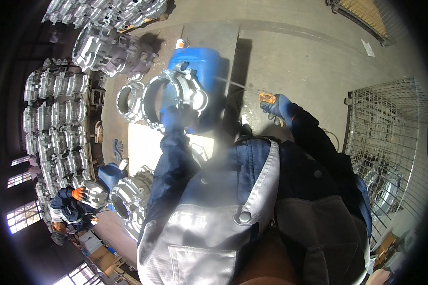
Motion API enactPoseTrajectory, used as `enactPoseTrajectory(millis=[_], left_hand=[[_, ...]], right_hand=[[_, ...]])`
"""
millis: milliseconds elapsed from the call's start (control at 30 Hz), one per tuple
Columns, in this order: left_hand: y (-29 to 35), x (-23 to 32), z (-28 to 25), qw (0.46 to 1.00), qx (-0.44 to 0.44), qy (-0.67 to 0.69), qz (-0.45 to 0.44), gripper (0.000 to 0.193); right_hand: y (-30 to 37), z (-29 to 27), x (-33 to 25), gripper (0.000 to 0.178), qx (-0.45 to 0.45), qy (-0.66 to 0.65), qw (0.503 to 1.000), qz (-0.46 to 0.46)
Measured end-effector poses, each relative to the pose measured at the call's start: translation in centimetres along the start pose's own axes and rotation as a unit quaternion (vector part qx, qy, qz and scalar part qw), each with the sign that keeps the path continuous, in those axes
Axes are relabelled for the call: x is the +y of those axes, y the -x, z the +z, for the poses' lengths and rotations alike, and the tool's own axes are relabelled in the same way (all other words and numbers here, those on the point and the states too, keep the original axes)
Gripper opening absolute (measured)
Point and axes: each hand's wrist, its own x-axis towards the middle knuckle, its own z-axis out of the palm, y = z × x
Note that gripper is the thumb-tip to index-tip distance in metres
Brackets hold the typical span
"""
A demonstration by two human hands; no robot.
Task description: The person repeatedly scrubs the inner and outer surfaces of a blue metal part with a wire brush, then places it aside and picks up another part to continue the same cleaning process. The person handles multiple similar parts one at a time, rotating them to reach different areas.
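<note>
A silver cast-metal housing (164, 99) with a wide round opening rests tilted over a blue plastic drum (195, 56). My left hand (173, 118), in a blue glove, grips the near rim of the housing; its fingers are partly hidden in blur and glare. To the right, my right hand (281, 110), in a dark blue glove, is closed round an orange air blow gun (267, 98). From the gun a long thin tube reaches left toward the housing. A smaller metal ring casting (130, 101) stands just left of the housing.
Stacked castings (57, 123) line the left side, with a larger housing (111, 52) at the far left. A wire mesh cage (385, 114) stands on the right. At lower left, another person (71, 204) in orange gloves handles a casting. A loose glove (118, 149) lies nearby.
</note>
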Motion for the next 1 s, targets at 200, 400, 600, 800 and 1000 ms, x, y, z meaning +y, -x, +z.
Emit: enactPoseTrajectory(millis=[200,400,600,800,1000], left_hand=[[-7.7,1.1,2.0,0.959,0.007,0.277,0.056,0.046],[-7.8,-1.0,2.0,0.824,-0.116,0.555,-0.02,0.029],[-1.8,-5.2,4.2,0.99,-0.073,-0.057,0.102,0.038],[-0.8,-0.3,6.7,0.982,0.098,0.159,0.023,0.044],[0.6,4.2,3.0,0.982,0.024,0.185,0.009,0.028]], right_hand=[[0.0,-0.6,3.9,0.041,0.009,0.187,0.981,-0.049],[1.7,0.0,1.6,0.034,-0.078,0.144,0.982,-0.096],[2.7,1.6,1.9,0.04,-0.128,0.069,0.988,-0.055],[1.2,2.3,6.6,0.031,0.026,0.049,0.995,-0.086],[0.7,3.3,4.7,0.027,-0.006,0.013,1.0,0.001]])
